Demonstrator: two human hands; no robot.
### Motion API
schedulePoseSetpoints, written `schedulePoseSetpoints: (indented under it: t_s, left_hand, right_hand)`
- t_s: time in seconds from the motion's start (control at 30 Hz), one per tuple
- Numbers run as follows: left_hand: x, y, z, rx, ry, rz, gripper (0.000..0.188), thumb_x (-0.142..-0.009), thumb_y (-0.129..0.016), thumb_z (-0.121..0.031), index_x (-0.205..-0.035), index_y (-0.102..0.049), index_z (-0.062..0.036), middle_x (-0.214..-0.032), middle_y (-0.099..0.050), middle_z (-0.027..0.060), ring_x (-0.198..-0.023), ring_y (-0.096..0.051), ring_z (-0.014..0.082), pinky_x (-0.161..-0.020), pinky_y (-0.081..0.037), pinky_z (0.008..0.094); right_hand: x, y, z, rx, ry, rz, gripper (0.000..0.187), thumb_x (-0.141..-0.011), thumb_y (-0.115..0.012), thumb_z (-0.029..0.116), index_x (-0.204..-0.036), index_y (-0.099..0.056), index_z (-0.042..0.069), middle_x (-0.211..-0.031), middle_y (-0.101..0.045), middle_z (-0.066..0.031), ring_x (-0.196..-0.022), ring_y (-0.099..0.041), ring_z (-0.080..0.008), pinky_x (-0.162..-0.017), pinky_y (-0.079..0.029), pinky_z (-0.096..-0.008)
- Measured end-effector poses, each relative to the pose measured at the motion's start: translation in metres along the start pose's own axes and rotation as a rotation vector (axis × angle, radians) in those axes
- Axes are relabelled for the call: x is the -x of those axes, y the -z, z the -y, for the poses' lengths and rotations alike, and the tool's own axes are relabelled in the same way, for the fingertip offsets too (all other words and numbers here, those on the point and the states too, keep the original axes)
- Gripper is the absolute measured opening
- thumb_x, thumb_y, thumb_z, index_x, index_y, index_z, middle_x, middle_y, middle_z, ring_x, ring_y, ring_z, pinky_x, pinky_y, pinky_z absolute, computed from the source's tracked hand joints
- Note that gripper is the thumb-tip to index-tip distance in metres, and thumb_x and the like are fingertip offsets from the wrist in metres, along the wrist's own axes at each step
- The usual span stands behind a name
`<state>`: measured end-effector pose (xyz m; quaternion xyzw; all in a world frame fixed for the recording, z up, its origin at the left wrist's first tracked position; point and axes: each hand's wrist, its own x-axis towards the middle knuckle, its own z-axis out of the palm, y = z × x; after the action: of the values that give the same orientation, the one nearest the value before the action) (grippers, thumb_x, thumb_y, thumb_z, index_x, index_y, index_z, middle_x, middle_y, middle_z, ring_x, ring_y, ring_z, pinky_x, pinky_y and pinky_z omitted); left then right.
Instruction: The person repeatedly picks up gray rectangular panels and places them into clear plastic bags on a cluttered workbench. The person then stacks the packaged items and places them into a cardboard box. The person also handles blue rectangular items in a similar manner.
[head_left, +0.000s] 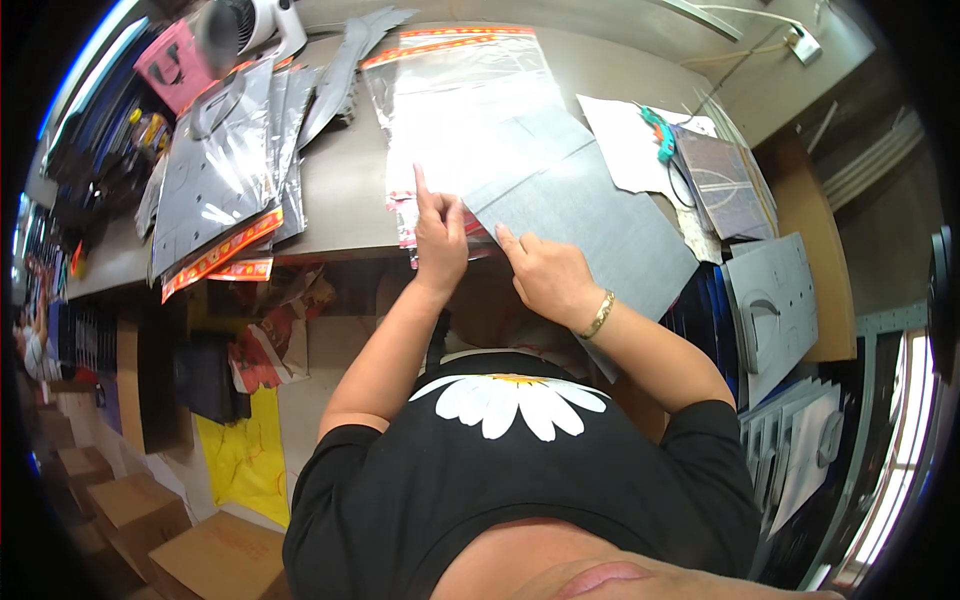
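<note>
The left hand (440, 235) rests on the near end of a clear bag (465, 110), with one finger sticking up and the others curled on the plastic. The right hand (548, 272) lies flat, pressing down on a grey sheet (585, 205). The sheet sits on the table (345, 185) at the near edge, and its far end is tucked in the bag. A stack of grey sheets in bags (215, 165) lies to the left. A teal tool (660, 135) lies on the right.
</note>
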<state>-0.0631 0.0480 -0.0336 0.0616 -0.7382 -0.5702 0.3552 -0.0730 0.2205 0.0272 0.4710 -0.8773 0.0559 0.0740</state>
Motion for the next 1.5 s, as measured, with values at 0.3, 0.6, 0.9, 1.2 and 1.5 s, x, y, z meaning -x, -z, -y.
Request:
schedulePoseSetpoints:
  t_s: [0.3, 0.6, 0.9, 1.2, 1.5]
  left_hand:
    - [-0.052, -0.019, 0.005, 0.67, 0.652, -0.062, 0.047, -0.096, -0.052, -0.021, -0.129, -0.036, 0.0077, -0.116, -0.056, 0.018, -0.1, -0.059, 0.0276, -0.084, -0.051, 0.0422]
    - [-0.148, 0.084, 0.014, 0.823, 0.696, 0.37, 0.038, -0.096, -0.049, -0.023, -0.123, -0.049, 0.0036, -0.118, -0.059, 0.018, -0.105, -0.06, 0.0287, -0.093, -0.049, 0.0431]
    - [-0.094, 0.069, 0.041, 0.406, 0.836, 0.308, 0.039, -0.096, -0.049, -0.027, -0.121, -0.05, 0.0029, -0.112, -0.061, 0.0172, -0.098, -0.062, 0.0264, -0.087, -0.051, 0.0412]
    - [-0.056, 0.087, 0.019, 0.54, 0.822, 0.245, 0.04, -0.097, -0.047, -0.027, -0.125, -0.048, 0.0025, -0.121, -0.057, 0.0155, -0.106, -0.059, 0.0272, -0.094, -0.047, 0.0436]
    - [-0.1, 0.084, 0.073, 0.535, 0.929, 0.278, 0.042, -0.097, -0.047, -0.027, -0.126, -0.047, 0.0045, -0.122, -0.056, 0.0188, -0.109, -0.056, 0.0294, -0.096, -0.044, 0.0443]
  right_hand:
    - [-0.025, -0.006, 0.019, -0.213, 0.009, -0.171, 0.04, -0.079, -0.063, 0.017, -0.116, -0.058, 0.001, -0.086, -0.06, -0.0115, -0.08, -0.062, -0.0257, -0.068, -0.052, -0.036]
    - [-0.011, 0.069, -0.14, -1.074, -0.477, -0.58, 0.052, -0.092, -0.054, 0.045, -0.116, -0.057, -0.001, -0.108, -0.059, -0.0142, -0.099, -0.055, -0.0248, -0.089, -0.044, -0.0385]
    - [-0.039, -0.02, -0.14, -1.953, -0.77, -0.413, 0.03, -0.091, -0.058, 0.018, -0.102, -0.059, -0.01, -0.092, -0.065, -0.0147, -0.076, -0.065, -0.0212, -0.069, -0.055, -0.0331]
    - [-0.003, -0.03, -0.117, -1.993, -0.66, -0.411, 0.023, -0.095, -0.053, 0.016, -0.102, -0.06, -0.005, -0.095, -0.065, -0.0105, -0.082, -0.063, -0.0154, -0.074, -0.052, -0.0274]
    - [-0.018, -0.012, -0.143, -2.024, -0.439, -0.529, 0.023, -0.097, -0.048, 0.023, -0.101, -0.06, 0.003, -0.091, -0.062, -0.0058, -0.078, -0.058, -0.0101, -0.071, -0.052, -0.027]
